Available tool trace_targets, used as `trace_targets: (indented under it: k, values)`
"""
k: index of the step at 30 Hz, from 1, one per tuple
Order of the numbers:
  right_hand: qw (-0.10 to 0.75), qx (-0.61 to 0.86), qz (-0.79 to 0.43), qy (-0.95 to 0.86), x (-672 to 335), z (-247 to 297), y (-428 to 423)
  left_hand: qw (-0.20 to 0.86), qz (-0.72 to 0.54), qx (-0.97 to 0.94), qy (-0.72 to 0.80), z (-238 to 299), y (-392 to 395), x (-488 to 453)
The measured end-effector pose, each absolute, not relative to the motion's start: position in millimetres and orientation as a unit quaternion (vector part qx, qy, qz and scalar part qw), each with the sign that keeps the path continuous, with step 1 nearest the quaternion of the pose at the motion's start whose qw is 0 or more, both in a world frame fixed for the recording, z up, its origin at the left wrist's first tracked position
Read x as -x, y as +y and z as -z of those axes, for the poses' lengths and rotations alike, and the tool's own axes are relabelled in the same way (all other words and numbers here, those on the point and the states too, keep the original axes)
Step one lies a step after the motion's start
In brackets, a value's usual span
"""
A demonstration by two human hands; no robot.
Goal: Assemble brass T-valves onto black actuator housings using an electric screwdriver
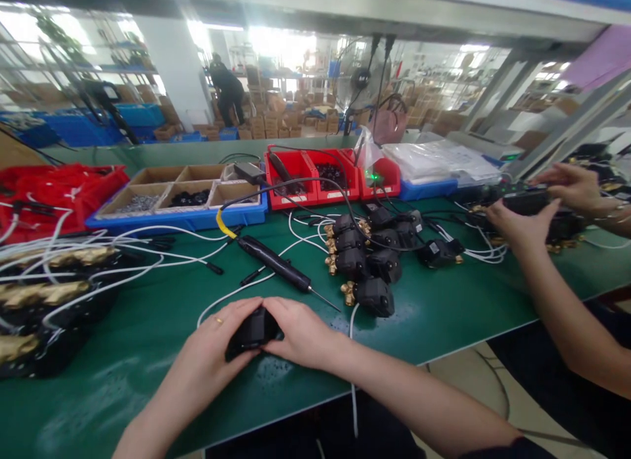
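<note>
A black plastic housing (254, 329) sits between both my hands, just above the green table top near its front edge. My left hand (219, 337) wraps round its left side, thumb below and fingers over the top. From the right, my right hand (298, 334) grips the same housing with fingertips and thumb. The fingers hide much of it. Behind my hands lies a black electric screwdriver (276, 263), its thin bit pointing right. Several black valve units (374, 296) with brass fittings and white cables stand to the right of the screwdriver.
More brass-fitted units (44, 294) with white cables are piled at left. Along the back are a blue divided tray (182, 217) of small parts and red bins (315, 193). A co-worker's hands (530, 225) hold a black part at right.
</note>
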State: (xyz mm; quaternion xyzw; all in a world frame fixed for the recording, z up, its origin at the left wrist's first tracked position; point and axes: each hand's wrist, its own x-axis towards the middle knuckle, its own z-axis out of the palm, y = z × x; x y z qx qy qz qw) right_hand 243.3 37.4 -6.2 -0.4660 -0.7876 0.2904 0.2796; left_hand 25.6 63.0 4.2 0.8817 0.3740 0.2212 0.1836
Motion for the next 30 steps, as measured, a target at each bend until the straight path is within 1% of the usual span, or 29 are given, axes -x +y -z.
trace_targets:
  k: [7,13,20,30]
  values:
    - [0.268,0.479,-0.277,-0.789,-253.3,6.0,39.3,0.217,-0.163,-0.877,0.397,-0.8,74.2,-32.2]
    - [0.267,0.487,-0.273,-0.785,-250.9,2.8,35.0,0.252,-0.160,-0.868,0.396,-10.5,69.8,-35.1]
    - [0.333,0.514,-0.289,-0.736,-266.2,8.6,36.8,0.248,-0.200,-0.846,0.427,-6.1,79.6,-26.0]
    - [0.380,0.504,-0.336,-0.699,-266.4,16.3,34.4,0.259,-0.261,-0.812,0.452,-9.5,70.7,-21.3]
